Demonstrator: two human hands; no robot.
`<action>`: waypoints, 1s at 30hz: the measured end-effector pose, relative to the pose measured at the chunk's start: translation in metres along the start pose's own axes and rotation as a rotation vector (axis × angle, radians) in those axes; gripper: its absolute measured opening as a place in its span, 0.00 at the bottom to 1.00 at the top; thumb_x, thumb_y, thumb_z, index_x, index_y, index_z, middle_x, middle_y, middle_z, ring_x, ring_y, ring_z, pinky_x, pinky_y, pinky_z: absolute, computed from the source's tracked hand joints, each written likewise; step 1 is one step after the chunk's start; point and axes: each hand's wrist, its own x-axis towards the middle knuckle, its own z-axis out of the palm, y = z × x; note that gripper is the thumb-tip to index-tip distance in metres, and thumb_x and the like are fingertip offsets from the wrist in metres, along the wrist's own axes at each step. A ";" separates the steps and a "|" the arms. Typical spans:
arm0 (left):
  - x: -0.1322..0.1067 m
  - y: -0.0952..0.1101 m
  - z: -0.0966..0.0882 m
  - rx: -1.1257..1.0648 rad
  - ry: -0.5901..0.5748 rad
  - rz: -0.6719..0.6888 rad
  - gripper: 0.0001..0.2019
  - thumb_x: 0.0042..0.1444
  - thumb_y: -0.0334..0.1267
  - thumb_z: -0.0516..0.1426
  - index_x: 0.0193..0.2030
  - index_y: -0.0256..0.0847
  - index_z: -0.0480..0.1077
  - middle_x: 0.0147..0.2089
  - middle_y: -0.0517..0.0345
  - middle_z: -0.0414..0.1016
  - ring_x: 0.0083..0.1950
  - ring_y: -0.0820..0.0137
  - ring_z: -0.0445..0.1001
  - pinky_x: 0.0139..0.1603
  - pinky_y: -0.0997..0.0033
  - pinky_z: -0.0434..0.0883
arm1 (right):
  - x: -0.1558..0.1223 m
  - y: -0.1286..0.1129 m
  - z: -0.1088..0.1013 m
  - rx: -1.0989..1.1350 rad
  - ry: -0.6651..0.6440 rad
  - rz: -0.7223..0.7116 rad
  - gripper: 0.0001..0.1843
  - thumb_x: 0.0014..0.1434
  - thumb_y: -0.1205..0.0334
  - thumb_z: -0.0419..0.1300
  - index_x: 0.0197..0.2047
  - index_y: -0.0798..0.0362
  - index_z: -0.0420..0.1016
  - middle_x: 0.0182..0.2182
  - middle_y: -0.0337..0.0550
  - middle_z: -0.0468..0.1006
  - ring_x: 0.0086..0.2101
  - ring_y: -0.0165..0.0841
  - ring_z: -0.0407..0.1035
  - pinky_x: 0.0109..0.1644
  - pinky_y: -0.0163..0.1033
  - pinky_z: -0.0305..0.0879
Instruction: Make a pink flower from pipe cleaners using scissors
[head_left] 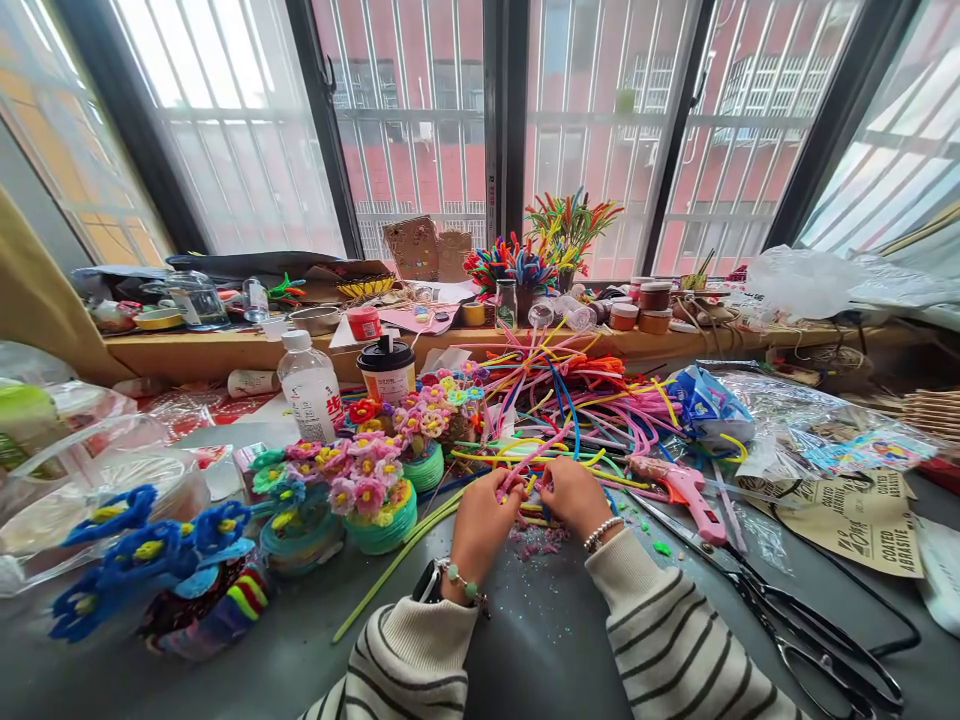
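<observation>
My left hand (484, 525) is closed in a pinch around a fuzzy pink pipe cleaner (534, 458), whose length slants up and right from the fingers. Just to its right, my right hand (579, 500) has its thumb and fingers pressed together; whatever they hold is too small to make out. A small gap separates the fingertips. Beyond both hands lies a tangled heap of pink, yellow, blue and red pipe cleaners (600, 408). Pink fluff scraps (541, 545) are scattered on the grey table (540, 640) beneath the hands.
Pipe-cleaner flower pots (382, 520) crowd the left, beside a plastic bottle (309, 385) and a black-lidded cup (386, 372). To the right lie a pink glue gun (686, 490), large black-handled scissors (817, 630) and a sandpaper sheet (847, 520). Jars (655, 295) line the sill.
</observation>
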 end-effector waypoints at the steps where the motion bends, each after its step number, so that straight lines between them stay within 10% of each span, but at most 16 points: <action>1: 0.000 0.000 0.000 0.002 0.006 -0.002 0.08 0.46 0.34 0.50 0.30 0.39 0.70 0.30 0.57 0.75 0.32 0.70 0.70 0.32 0.75 0.61 | 0.001 0.000 0.002 -0.014 -0.005 0.005 0.04 0.46 0.71 0.55 0.26 0.56 0.70 0.29 0.50 0.73 0.34 0.38 0.66 0.36 0.37 0.56; 18: -0.002 0.001 -0.001 -0.060 0.015 -0.023 0.09 0.48 0.37 0.50 0.31 0.39 0.71 0.31 0.57 0.75 0.32 0.69 0.71 0.32 0.74 0.62 | -0.010 0.014 -0.021 0.257 0.037 0.003 0.04 0.47 0.64 0.55 0.24 0.54 0.67 0.20 0.40 0.71 0.24 0.32 0.65 0.29 0.34 0.58; 24: 0.000 0.004 -0.001 -0.314 -0.106 -0.023 0.18 0.49 0.47 0.49 0.29 0.35 0.71 0.27 0.55 0.73 0.29 0.70 0.69 0.30 0.74 0.64 | -0.029 0.007 -0.024 1.075 -0.223 0.100 0.13 0.40 0.54 0.62 0.25 0.55 0.68 0.19 0.35 0.70 0.21 0.27 0.63 0.25 0.33 0.59; 30: -0.001 0.007 -0.002 -0.393 -0.141 -0.027 0.12 0.44 0.44 0.55 0.26 0.35 0.71 0.25 0.57 0.72 0.29 0.71 0.68 0.30 0.74 0.65 | -0.037 0.004 -0.018 1.241 -0.245 0.174 0.15 0.37 0.54 0.64 0.26 0.56 0.71 0.20 0.35 0.71 0.22 0.26 0.63 0.27 0.32 0.58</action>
